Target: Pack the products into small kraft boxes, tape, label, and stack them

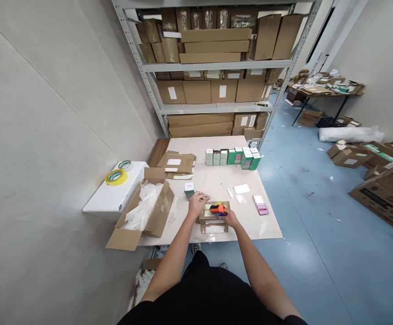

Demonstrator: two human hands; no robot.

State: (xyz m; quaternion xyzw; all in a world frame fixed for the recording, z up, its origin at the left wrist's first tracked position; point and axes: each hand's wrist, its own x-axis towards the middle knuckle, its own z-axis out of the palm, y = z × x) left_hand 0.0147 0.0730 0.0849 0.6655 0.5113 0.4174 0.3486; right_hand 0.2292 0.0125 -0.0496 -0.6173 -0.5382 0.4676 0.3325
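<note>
My right hand (231, 218) is closed round an orange-and-blue tape dispenser (218, 209), held over a small cardboard box (203, 218) near the table's front edge. Clear tape and a white label show on the box's near side. My left hand (197, 204) is at the box's left corner, its fingers pinched together; what is between them, if anything, is too small to make out. Just behind that hand stands a small green box with a white top (189, 188).
Several green-and-white boxes (231, 157) line the table's back right. Flattened cardboard (178, 163) lies back left. An open carton of white bags (162, 212) stands left, near tape rolls (116, 177). White papers (241, 189) and a pink packet (262, 208) lie right. Shelving (217, 67) rises behind.
</note>
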